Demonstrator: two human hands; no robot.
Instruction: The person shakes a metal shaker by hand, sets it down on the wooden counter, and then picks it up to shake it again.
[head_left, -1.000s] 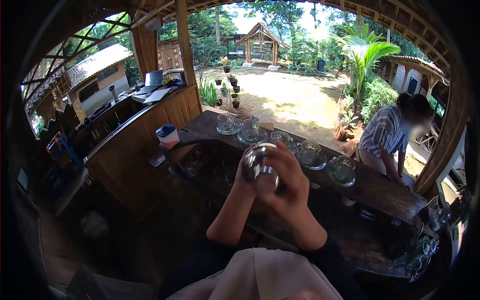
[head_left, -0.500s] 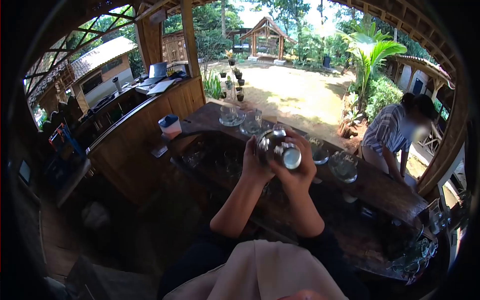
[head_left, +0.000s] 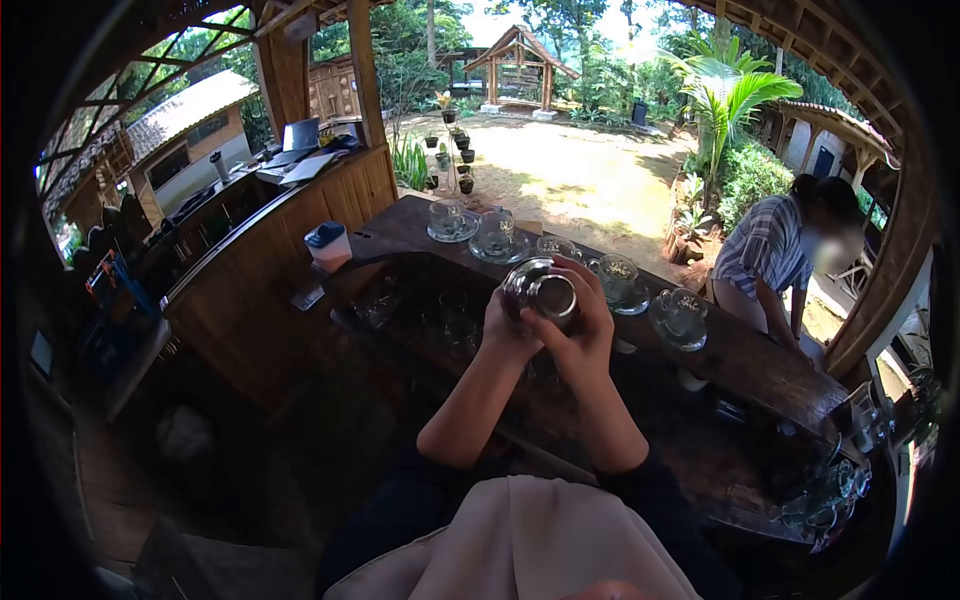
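Both my hands hold a shiny metal cocktail shaker [head_left: 538,288] above the dark wooden counter [head_left: 395,228], its round end tilted toward me. My left hand [head_left: 503,328] is wrapped around its left side. On the other side, my right hand [head_left: 588,322] curls over it with the thumb pressed near the round end. Behind and beside the hands stands a row of clear glass cups on saucers, among them a cup at the left [head_left: 453,220], one next to it [head_left: 497,236], and a right-hand one [head_left: 680,318].
A lidded plastic container [head_left: 328,246] stands at the counter's left end. Glasses [head_left: 460,330] sit on the lower shelf, and more glassware [head_left: 825,505] lies at the right. Another person [head_left: 765,250] leans over the counter's far right. A wooden desk [head_left: 280,225] stands left.
The shaker and my hands have shifted slightly, and the shaker's round end has turned a little. My view has moved slightly. Both hands keep their hold.
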